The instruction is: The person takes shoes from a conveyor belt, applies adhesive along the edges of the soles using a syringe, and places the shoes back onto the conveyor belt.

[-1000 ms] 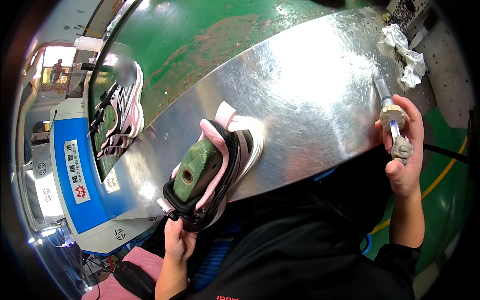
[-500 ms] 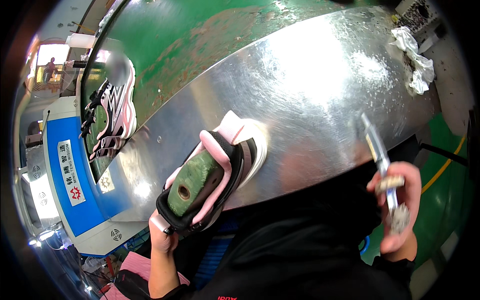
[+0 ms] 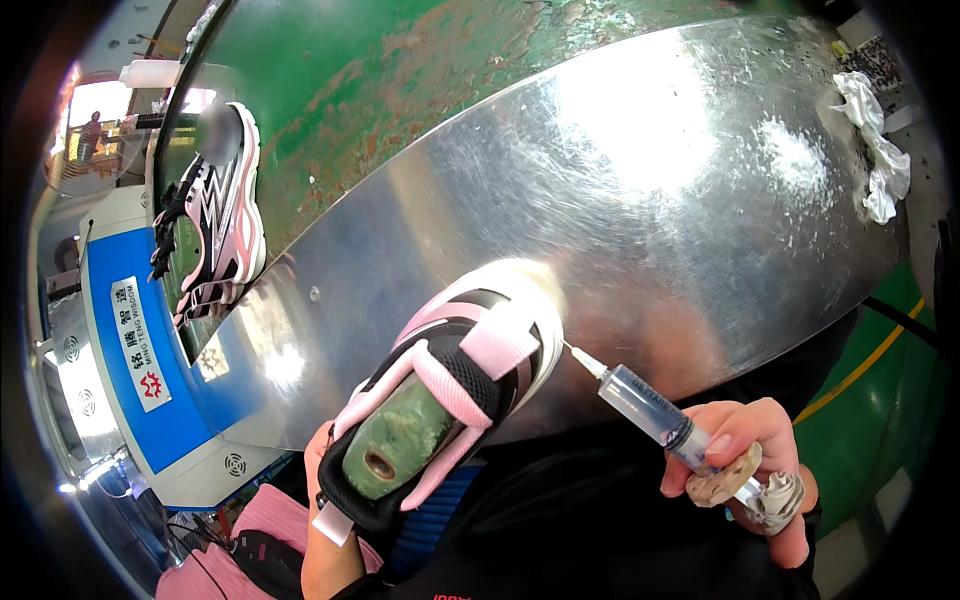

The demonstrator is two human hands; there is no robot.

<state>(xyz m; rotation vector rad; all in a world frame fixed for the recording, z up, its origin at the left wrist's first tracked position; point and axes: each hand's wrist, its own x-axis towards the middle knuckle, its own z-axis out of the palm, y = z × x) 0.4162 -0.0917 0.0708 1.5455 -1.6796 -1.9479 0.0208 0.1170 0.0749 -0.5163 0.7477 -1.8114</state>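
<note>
A pink, black and white sneaker [image 3: 505,335] with a green shoe last [image 3: 398,435] inside it rests tilted at the near edge of the metal work surface. My left hand [image 3: 318,462] is closed round its heel end, most of the fingers hidden behind the shoe. In my right hand [image 3: 745,450] is a clear syringe [image 3: 650,408] with a thin needle, its plunger end wrapped in whitish, lumpy material. The needle tip is at the edge of the white sole near the toe; whether it touches I cannot tell.
Another pink and black sneaker [image 3: 225,200] stands on the green belt [image 3: 340,110] at the far left, beside a blue and white machine [image 3: 135,340]. Crumpled white paper [image 3: 875,150] lies at the right end of the metal surface [image 3: 480,190], near whitish residue.
The syringe has come left and down from the right, its needle now at the sneaker's sole. The sneaker has turned slightly and shifted nearer to me in my left hand.
</note>
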